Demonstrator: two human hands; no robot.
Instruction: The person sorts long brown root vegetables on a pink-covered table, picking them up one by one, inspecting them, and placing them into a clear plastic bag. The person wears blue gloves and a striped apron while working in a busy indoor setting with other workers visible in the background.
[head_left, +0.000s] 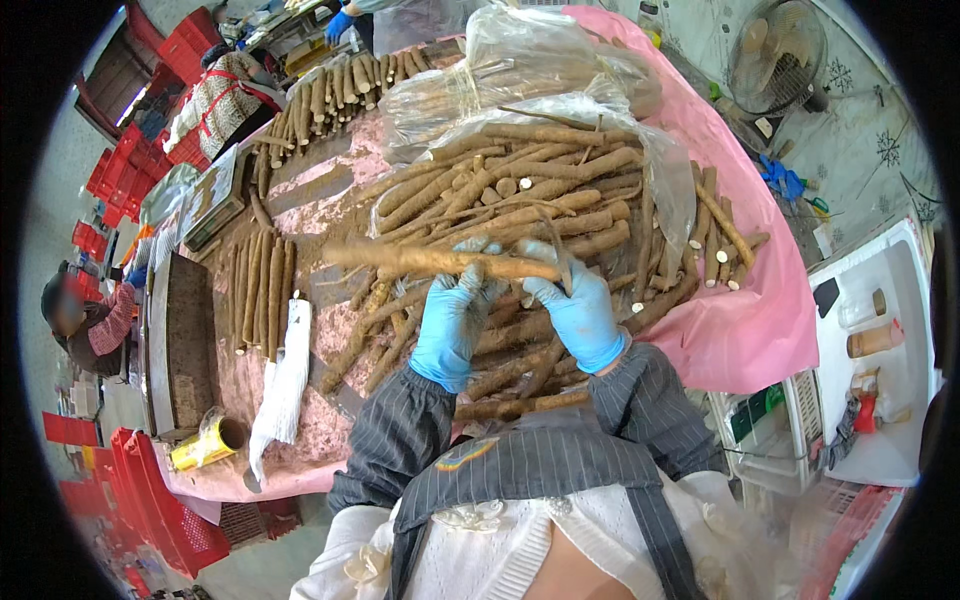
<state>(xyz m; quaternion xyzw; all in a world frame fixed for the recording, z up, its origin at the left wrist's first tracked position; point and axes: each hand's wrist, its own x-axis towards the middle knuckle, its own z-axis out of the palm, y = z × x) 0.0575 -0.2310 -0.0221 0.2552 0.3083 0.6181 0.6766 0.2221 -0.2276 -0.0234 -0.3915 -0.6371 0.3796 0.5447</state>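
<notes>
Both my hands wear blue disposable gloves. My left hand (454, 319) is around the middle of a long brown root (450, 262), which looks like Chinese yam. The root lies roughly level across the view, and its left end is blurred. My right hand (581, 307) grips the same root near its right end. A thin, curved brown piece (556, 244) stands up beside my right fingers; I cannot tell whether it is a rootlet or a tool. Below and beyond my hands spreads a large heap of similar roots (510, 180), some with white cut ends, partly in clear plastic.
Pink sheeting (750, 330) covers the table. Sorted roots (259, 292) lie left, near a white mesh sleeve (283, 390), a yellow roll (210, 444) and a metal trough (180, 345). A scale (214, 195) stands behind. Two people (221, 97) work at left; a blue-gloved hand (339, 28) shows beyond.
</notes>
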